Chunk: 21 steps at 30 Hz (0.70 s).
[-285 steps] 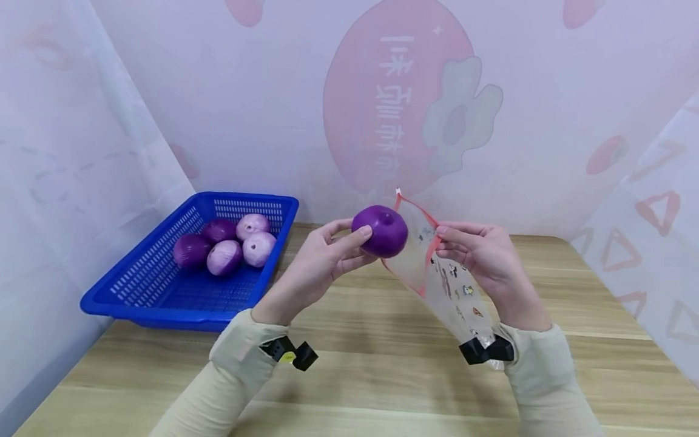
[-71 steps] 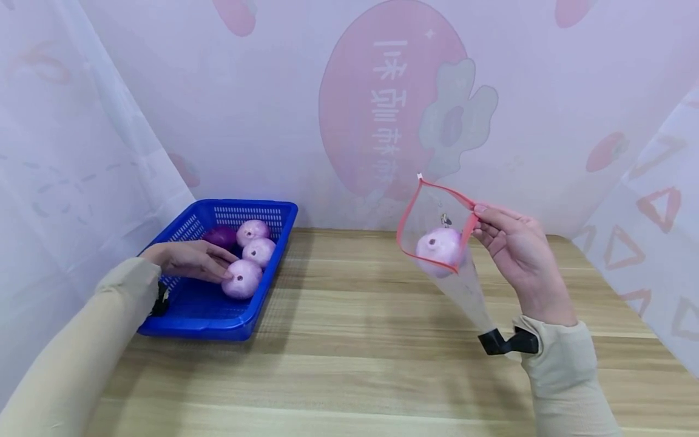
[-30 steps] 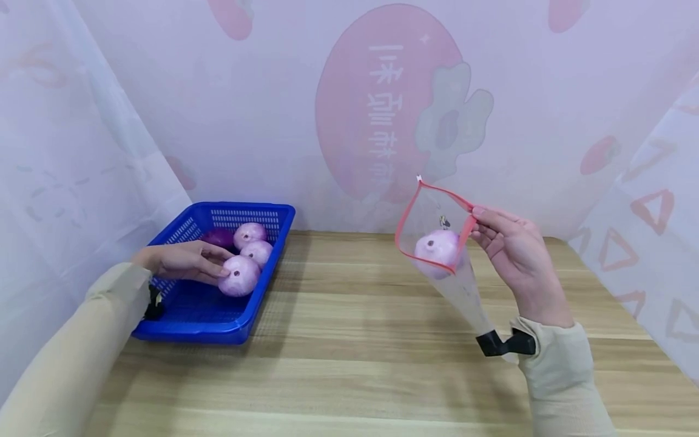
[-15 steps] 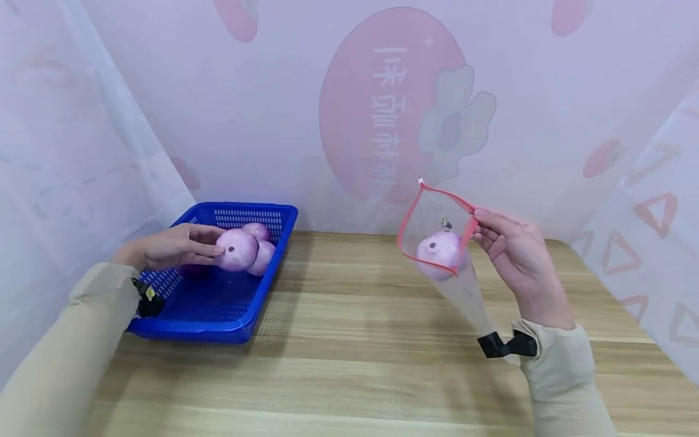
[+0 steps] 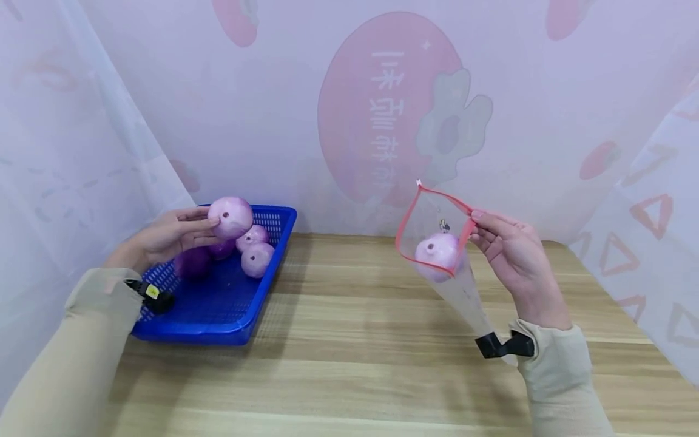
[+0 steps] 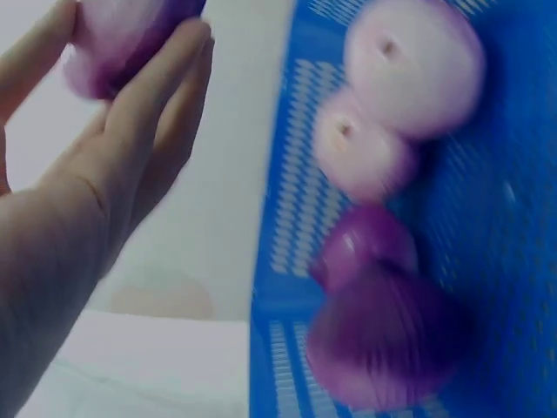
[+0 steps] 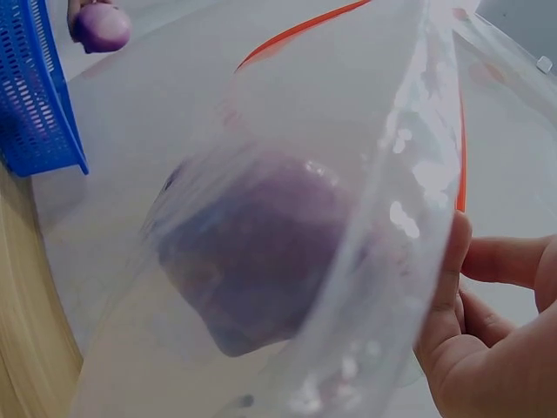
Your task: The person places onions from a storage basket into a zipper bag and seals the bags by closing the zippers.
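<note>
My left hand (image 5: 164,237) holds a pale purple onion (image 5: 232,216) by its side, raised over the far part of the blue basket (image 5: 224,303). Two pale onions (image 5: 257,260) and two darker purple ones (image 6: 383,340) lie in the basket below. On the right, my right hand (image 5: 510,249) pinches the red-edged rim of a clear zip bag (image 5: 464,297) between thumb and fingers. The bag's mouth gapes toward the left, with its white slider at the top corner. Inside it sits an onion (image 5: 437,252), seen through the plastic in the right wrist view.
The wooden table (image 5: 338,334) spans the space between basket and bag. Behind it hangs a pale printed curtain (image 5: 273,121), and similar cloth closes off both sides. A black wrist camera (image 5: 505,346) on the right cuff sits close to the bag's lower end.
My left hand has lifted the onion from the basket floor, up and slightly left. Earlier it held a dark onion at the bag's mouth; an onion now sits inside. The right hand keeps its grip.
</note>
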{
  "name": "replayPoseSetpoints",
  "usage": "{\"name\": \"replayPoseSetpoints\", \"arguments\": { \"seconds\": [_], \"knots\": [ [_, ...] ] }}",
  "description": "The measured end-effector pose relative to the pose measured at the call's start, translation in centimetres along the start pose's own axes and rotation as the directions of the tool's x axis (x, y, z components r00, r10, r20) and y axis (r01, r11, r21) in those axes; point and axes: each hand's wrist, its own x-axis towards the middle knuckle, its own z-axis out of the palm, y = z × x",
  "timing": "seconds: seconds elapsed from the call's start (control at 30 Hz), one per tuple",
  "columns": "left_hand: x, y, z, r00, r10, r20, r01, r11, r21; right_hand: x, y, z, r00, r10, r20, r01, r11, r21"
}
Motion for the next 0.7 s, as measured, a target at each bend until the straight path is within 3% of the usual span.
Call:
{"name": "replayPoseSetpoints", "arguments": {
  "seconds": [0.13, 0.27, 0.53, 0.7],
  "knots": [
    [0.2, 1.1, 1.5, 0.993, 0.024, -0.115, -0.040, 0.990, -0.139, 0.0, -0.1, 0.0, 1.000, -0.006, -0.007, 0.006, 1.000, -0.008],
    [0.3, 2.0, 3.6, 0.978, 0.030, -0.209, -0.071, 0.979, -0.192, 0.1, -0.1, 0.0, 1.000, -0.005, -0.009, 0.005, 1.000, -0.002],
    [0.1, 2.2, 7.7, 0.982, 0.097, -0.161, -0.136, 0.958, -0.253, 0.4, 0.1, 0.2, 1.000, -0.001, -0.014, 0.001, 1.000, -0.011],
    [-0.2, 2.2, 10.4, 0.976, 0.101, -0.191, -0.145, 0.962, -0.229, 0.5, 0.2, 0.4, 0.999, -0.004, -0.036, 0.003, 1.000, -0.030]
  ]
}}
